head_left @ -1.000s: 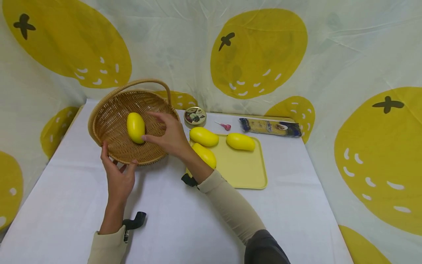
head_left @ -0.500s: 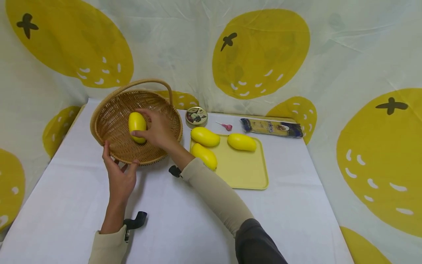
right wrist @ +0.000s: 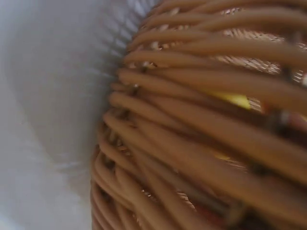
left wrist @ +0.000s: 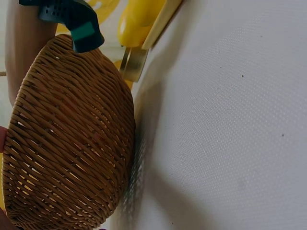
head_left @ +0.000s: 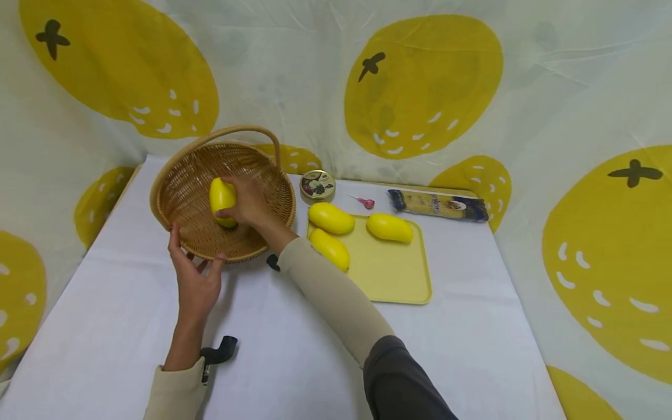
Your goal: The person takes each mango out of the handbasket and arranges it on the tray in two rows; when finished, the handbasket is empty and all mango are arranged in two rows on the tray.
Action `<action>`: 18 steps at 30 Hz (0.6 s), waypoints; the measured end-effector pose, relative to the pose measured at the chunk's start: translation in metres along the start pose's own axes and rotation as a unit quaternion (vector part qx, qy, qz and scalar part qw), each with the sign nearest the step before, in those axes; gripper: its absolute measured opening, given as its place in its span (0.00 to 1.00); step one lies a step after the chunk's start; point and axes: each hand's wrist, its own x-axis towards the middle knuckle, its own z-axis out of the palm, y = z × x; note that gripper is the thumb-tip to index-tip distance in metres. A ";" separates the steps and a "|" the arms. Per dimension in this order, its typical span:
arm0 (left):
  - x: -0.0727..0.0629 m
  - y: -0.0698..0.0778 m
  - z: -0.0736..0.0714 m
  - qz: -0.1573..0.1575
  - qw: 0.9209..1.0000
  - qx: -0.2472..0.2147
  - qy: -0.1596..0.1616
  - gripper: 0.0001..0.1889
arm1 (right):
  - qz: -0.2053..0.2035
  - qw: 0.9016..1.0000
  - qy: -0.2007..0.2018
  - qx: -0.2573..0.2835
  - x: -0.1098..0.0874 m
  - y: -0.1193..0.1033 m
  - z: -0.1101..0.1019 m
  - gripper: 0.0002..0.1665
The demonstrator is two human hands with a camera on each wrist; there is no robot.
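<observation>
A wicker basket [head_left: 181, 198] with a tall arched handle stands at the back left, its mouth tipped towards me. My left hand [head_left: 198, 286] grips its near rim, fingers at the side and thumb over the edge. Inside the basket is a yellow mango [head_left: 217, 192]; my right hand [head_left: 248, 201] holds it from the right, thumb across its lower end. In the left wrist view the basket's woven outside [left wrist: 72, 129] rises from the cloth. The right wrist view is filled by the basket's weave [right wrist: 192, 110], with yellow glimpsed through the gaps.
Right of the basket, a yellow tray [head_left: 388, 280] bears three more mangoes [head_left: 331, 219]. Behind it lie a round tin [head_left: 317, 185], a small pink item [head_left: 367, 203] and a long labelled packet [head_left: 438, 205]. A fruit-print cloth [head_left: 294, 76] hangs along the back.
My right hand has moved left and further into the basket, going from fingers spread beside the mango to holding it. The left hand keeps its grip on the rim.
</observation>
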 end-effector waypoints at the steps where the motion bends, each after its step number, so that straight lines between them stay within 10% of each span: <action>1: 0.000 0.000 0.000 0.000 1.000 0.002 0.000 0.55 | 0.004 1.000 -0.005 0.000 0.001 0.000 0.001 0.50; 18: 0.000 0.000 0.000 0.003 1.000 0.011 0.002 0.55 | -0.081 0.986 -0.070 -0.127 0.007 -0.004 0.013 0.44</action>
